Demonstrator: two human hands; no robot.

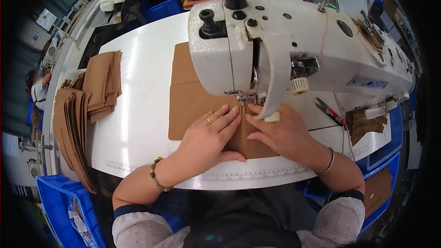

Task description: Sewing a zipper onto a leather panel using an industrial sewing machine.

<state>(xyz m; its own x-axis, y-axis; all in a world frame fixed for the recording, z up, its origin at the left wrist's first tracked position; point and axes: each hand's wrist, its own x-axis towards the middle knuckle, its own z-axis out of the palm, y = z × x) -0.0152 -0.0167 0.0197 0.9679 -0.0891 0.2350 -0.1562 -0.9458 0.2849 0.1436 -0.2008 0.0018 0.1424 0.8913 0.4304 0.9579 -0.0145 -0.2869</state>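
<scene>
A flat brown fabric panel (pixel 183 110) lies on the white table under the needle area of a white sewing machine (pixel 294 23). My left hand (pixel 209 135) rests flat on the panel, fingers stretched toward the presser foot (pixel 244 105) and thumb spread toward me. On the other side of the foot, my right hand (pixel 280 131) presses the cloth with its fingertips, thumb held apart from the fingers. Part of the right fingers is hidden behind the machine's white curved guard (pixel 274 64). The panel's far right portion is covered by the machine head.
Stacked brown fabric pieces (pixel 101 82) lie at the left, some draping over the edge. Red-handled thread snips (pixel 328 110) and small brown scraps (pixel 365 126) are at the right. Blue bins (pixel 59 183) stand beside the table. A ruler strip (pixel 257 174) runs along the front edge.
</scene>
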